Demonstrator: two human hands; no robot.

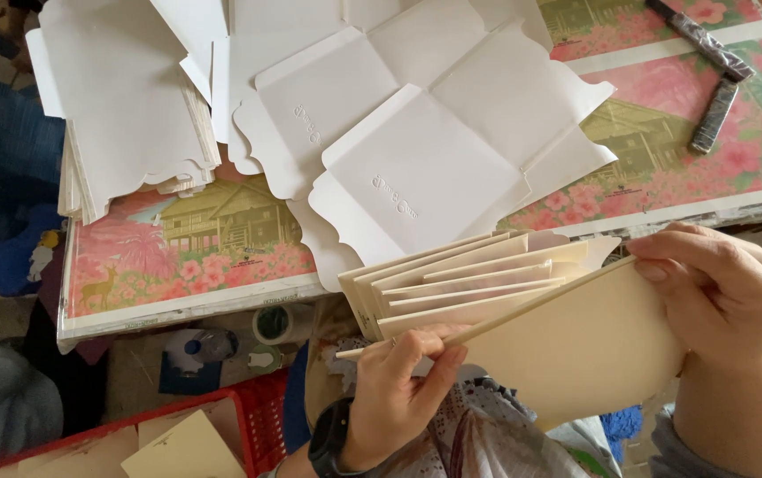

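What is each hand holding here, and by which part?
Both hands hold a fanned stack of cream cards: the left hand pinches the front card's lower-left edge, and the right hand grips the stack's right end.

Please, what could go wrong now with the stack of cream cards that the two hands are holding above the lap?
1. The cream cards are fanned apart and gripped only at their edges by the left hand and right hand; some could slip out.
2. They hang past the table edge, so a dropped card would probably fall toward the red basket or the floor.
3. The white sheets overhang the table at the left and might slide off.
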